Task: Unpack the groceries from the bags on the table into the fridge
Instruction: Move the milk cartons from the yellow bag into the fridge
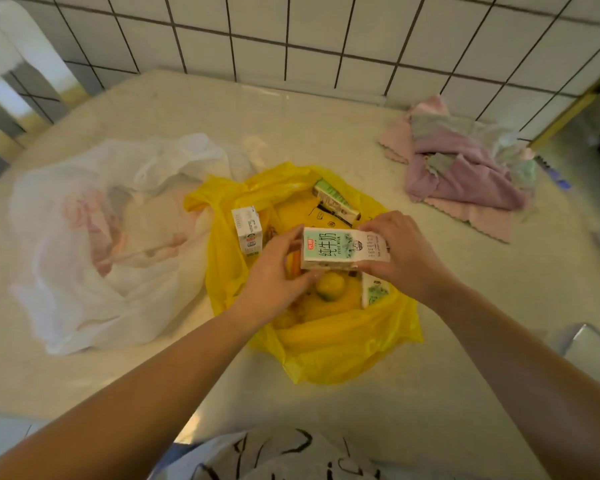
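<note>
Step in hand, by judgement: lifting out groceries. Left of centre lies a crumpled white bag (94, 237); at centre, left hand (274, 271) and right hand (400, 252) curl fingers round a boxy milk carton (340, 249) above the glossy yellow bag (343, 344). Next move likely needs carrying it to the unseen fridge.

Thin glossy plastic yellow bag (329, 344), printed card milk carton (340, 249), soft cloth rags (465, 164), smooth glazed wall tiles (319, 26).
</note>
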Available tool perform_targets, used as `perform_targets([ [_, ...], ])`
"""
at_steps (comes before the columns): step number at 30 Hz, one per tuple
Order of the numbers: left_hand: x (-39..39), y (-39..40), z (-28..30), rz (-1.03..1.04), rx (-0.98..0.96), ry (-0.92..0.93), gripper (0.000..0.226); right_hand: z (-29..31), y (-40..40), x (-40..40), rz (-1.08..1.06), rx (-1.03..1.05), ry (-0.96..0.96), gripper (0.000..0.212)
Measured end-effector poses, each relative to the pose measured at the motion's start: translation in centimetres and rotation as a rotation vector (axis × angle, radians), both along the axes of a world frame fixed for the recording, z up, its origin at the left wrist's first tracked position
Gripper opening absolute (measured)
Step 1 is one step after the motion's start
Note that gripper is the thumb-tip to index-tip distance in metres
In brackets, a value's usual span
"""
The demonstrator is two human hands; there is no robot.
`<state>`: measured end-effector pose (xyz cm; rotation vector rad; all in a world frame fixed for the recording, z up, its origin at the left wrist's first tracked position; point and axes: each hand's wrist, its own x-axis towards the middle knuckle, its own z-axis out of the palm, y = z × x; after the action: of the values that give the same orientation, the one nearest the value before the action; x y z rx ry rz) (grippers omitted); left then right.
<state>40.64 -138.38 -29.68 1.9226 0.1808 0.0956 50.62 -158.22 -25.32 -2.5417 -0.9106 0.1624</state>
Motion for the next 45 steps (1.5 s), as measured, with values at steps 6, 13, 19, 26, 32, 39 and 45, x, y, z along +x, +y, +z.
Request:
perform_targets([
  [6,0.7,4.0,1.9,-0.007,0.097,-0.139,0.057,-1.3,3.3,-0.7,0.020,0.116,0.134,0.057],
  [13,0.3,7.2,2.5,-0.078,0.267,-0.129,0.063,-3.1,9.4,-1.7,0.051,0.203,0.191,0.063],
  [19,0.6,9.4,1.8,0.068,0.378,-0.163,0.078,-3.4,10.3,-0.8,-0.066,0.276,0.405,0.065],
  [26,2.5,10.9,-0.5,0.041,0.284,0.097,0.093,-3.8,10.1,0.7,-0.132,0.292,0.530,0.065],
  [32,3.4,10.7,-2.0,0.087,0.216,0.177,0.077,-4.8,10.7,1.4,-0.131,0.301,0.597,0.064],
  [39,1.9,10.8,0.6,0.196,0.111,0.082,0.061,-3.5,10.6,0.8,-0.119,0.394,0.671,0.064],
  [45,-3.2,10.9,4.9,0.288,0.016,-0.003,0.060,-0.2,12.6,-1.1,0.030,0.510,0.695,0.063],
])
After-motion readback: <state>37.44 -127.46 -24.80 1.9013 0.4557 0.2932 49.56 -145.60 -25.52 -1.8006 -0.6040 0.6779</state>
